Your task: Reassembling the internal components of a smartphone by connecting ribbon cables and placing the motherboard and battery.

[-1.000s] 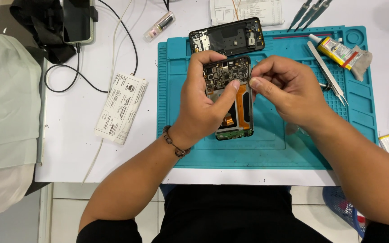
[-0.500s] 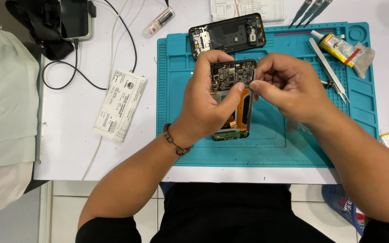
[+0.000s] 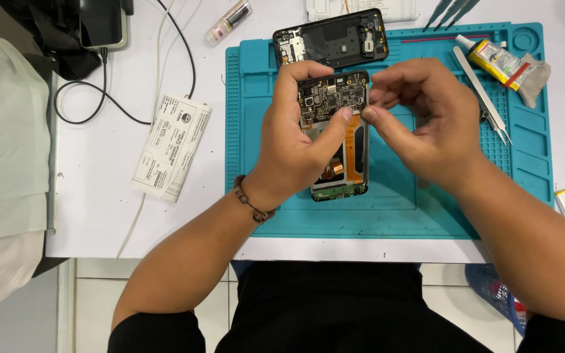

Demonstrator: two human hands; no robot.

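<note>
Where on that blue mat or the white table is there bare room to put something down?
The mat is bare along its near edge, below the opened phone. The white table is free near the person, left of the power brick. It is crowded at the far edge: back cover, glue tube, tweezers. The left hand and right hand fill the middle.

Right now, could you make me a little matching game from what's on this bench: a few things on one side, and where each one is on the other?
Things:
1. opened phone
2. back cover
3. tweezers
4. glue tube

Places:
A. top right corner of the teal mat
B. gripped in the left hand
C. at the mat's top edge, above the hands
D. on the mat, just right of the right hand

Pairs: 1-B, 2-C, 3-D, 4-A
</note>
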